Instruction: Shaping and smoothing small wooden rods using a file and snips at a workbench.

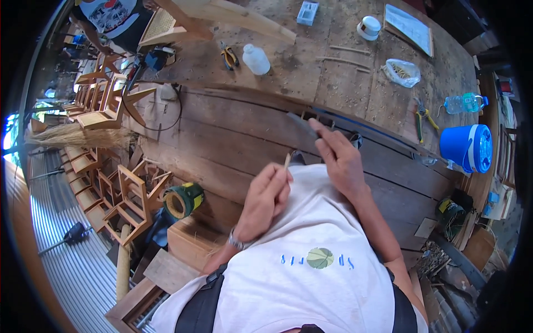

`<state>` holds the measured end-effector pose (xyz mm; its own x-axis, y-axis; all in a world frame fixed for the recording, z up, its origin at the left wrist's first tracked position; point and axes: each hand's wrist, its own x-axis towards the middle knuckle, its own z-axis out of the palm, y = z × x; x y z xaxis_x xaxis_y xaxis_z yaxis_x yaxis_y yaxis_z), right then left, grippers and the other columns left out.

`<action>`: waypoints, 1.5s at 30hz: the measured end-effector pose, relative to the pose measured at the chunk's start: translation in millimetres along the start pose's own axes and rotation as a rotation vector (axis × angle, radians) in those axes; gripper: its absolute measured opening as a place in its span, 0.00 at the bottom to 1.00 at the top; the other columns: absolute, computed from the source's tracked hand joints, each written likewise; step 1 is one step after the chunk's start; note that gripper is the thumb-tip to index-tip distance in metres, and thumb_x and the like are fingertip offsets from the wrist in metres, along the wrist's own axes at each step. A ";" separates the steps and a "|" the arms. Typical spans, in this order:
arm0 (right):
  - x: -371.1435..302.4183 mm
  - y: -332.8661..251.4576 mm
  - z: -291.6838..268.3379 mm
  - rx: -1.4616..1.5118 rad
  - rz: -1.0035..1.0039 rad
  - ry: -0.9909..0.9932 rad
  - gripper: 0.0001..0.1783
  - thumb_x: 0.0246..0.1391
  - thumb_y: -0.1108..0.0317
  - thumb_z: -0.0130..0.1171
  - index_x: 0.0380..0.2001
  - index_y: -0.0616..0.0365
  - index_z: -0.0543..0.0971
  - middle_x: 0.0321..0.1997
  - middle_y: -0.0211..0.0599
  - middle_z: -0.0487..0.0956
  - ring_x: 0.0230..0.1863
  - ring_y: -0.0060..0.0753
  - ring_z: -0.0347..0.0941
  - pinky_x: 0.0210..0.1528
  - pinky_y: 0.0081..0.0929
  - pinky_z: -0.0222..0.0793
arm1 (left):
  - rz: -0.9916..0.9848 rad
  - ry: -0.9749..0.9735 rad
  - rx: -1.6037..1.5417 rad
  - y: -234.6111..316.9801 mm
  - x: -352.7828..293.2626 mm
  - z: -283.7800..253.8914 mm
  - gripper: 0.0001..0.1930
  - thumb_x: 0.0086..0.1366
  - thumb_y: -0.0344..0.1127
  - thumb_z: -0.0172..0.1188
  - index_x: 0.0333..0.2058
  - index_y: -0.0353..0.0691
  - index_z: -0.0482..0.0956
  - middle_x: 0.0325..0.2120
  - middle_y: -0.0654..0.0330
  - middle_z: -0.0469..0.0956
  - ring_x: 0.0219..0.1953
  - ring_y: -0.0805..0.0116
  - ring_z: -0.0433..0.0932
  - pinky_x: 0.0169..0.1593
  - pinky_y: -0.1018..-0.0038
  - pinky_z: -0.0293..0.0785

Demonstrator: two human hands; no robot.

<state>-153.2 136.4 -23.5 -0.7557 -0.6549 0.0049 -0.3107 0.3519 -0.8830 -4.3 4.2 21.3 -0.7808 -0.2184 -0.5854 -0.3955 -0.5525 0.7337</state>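
Note:
My left hand [264,198] is closed in front of my body, pinching a short thin wooden stick [287,160] that points up from the fingertips. My right hand [343,164] is closed too, to the right and a little farther off. It grips a knife [303,126] whose grey blade extends up and to the left from the fingers; the handle is hidden in the palm. Blade and stick are apart. Both hands are held over my lap, short of the workbench [305,72].
On the bench are a white bottle [256,59], pliers [229,56], a bag of small pieces [401,72], more pliers [423,119] and a blue bucket [465,147]. Wooden chair frames [130,202] stand at left near a green-and-yellow tub [184,200]. Another person [114,25] is at the far left.

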 end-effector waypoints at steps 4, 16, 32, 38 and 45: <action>-13.2 -10.5 11.3 0.059 -0.171 -0.133 0.26 0.64 0.67 0.60 0.66 0.47 0.74 0.35 0.40 0.79 0.32 0.39 0.76 0.37 0.32 0.73 | 0.021 0.085 -0.053 -3.4 8.1 -1.2 0.13 0.81 0.41 0.45 0.40 0.38 0.71 0.20 0.70 0.65 0.16 0.86 0.56 0.18 0.85 0.51; -13.1 -5.7 14.9 -0.093 -0.238 -0.127 0.26 0.63 0.66 0.61 0.64 0.42 0.76 0.31 0.36 0.76 0.25 0.39 0.74 0.29 0.34 0.72 | -0.020 0.052 -0.049 -1.1 10.2 -3.0 0.13 0.80 0.40 0.46 0.38 0.39 0.71 0.20 0.73 0.59 0.17 0.86 0.52 0.19 0.85 0.49; -16.1 -13.6 7.6 0.017 -0.209 -0.185 0.27 0.62 0.68 0.62 0.65 0.45 0.75 0.37 0.38 0.80 0.30 0.40 0.77 0.33 0.32 0.74 | -0.018 0.033 -0.013 2.9 3.3 0.9 0.15 0.81 0.42 0.44 0.40 0.37 0.72 0.19 0.69 0.65 0.15 0.84 0.57 0.19 0.85 0.54; -18.6 -14.4 7.5 0.021 -0.222 -0.150 0.26 0.62 0.68 0.61 0.64 0.44 0.76 0.33 0.37 0.78 0.27 0.39 0.76 0.31 0.34 0.72 | -0.018 -0.009 -0.019 -4.2 6.3 -5.1 0.15 0.81 0.44 0.44 0.40 0.38 0.71 0.19 0.72 0.62 0.16 0.85 0.57 0.19 0.85 0.53; -6.9 4.1 5.8 -0.130 -0.101 0.015 0.23 0.65 0.68 0.60 0.63 0.47 0.77 0.30 0.36 0.74 0.26 0.33 0.69 0.31 0.29 0.70 | -0.132 -0.105 -0.135 5.5 -9.6 -5.8 0.14 0.81 0.42 0.45 0.38 0.41 0.71 0.18 0.73 0.59 0.16 0.85 0.53 0.19 0.85 0.50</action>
<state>-145.9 138.5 -29.8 -0.7249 -0.6818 0.0984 -0.4571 0.3692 -0.8092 3.9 -1.4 28.9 -0.7751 -0.0559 -0.6294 -0.4352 -0.6749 0.5959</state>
